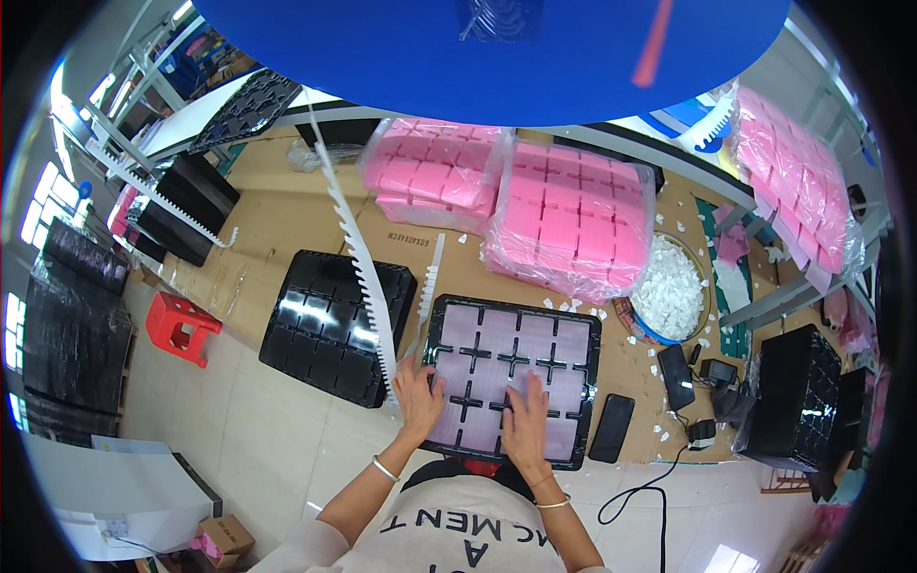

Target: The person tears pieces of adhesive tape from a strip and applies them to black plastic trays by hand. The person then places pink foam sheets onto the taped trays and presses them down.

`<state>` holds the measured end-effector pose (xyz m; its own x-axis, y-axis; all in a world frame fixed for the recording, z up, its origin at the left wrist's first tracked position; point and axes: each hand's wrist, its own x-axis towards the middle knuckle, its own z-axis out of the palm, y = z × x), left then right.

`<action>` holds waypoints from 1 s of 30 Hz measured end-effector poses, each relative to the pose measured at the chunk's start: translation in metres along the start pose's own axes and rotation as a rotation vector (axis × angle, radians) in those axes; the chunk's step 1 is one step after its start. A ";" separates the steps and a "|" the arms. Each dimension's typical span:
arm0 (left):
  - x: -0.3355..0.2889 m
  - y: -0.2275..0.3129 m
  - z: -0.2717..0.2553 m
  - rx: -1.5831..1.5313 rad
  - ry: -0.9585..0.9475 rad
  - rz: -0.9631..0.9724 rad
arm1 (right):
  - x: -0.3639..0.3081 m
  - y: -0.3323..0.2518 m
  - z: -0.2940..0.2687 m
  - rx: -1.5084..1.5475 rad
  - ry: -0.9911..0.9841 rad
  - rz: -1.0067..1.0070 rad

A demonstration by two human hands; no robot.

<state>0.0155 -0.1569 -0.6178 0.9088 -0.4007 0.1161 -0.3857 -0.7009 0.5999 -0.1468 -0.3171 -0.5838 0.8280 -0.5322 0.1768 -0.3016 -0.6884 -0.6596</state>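
Note:
Before me lies a black plastic tray [594,382] with raised cross-shaped dividers. Pale pinkish-white pieces [495,329] fill its compartments. My left hand [418,399] is at the tray's left edge, fingers curled where two white toothed strips meet. The longer strip [355,250] rises in a curve far above the table; the shorter strip [427,291] points away beside the tray. The exact grip is partly hidden. My right hand [525,425] rests over the tray's lower middle, fingers stretched forward and apart, touching the pieces near a divider. Nothing is visible in it.
A second black tray [330,325] lies left. Wrapped pink foam blocks [573,215] stand behind. At right are a basin of white scraps [667,294], a phone [612,428], another phone [676,378], chargers with cables [702,435] and stacked black trays [791,396]. A red stool [183,328] stands left.

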 end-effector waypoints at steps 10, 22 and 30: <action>-0.001 -0.006 0.008 -0.002 -0.078 -0.126 | 0.027 -0.016 0.036 0.066 -0.137 -0.131; 0.003 -0.009 0.011 -0.181 -0.103 -0.212 | 0.028 -0.010 0.058 -0.038 -0.199 -0.202; 0.002 0.005 0.000 0.072 0.085 0.021 | 0.037 -0.019 0.069 -0.072 -0.230 -0.371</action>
<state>0.0150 -0.1613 -0.6147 0.9096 -0.3664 0.1960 -0.4121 -0.7351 0.5383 -0.0777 -0.2900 -0.6152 0.9677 -0.1249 0.2192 0.0100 -0.8490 -0.5283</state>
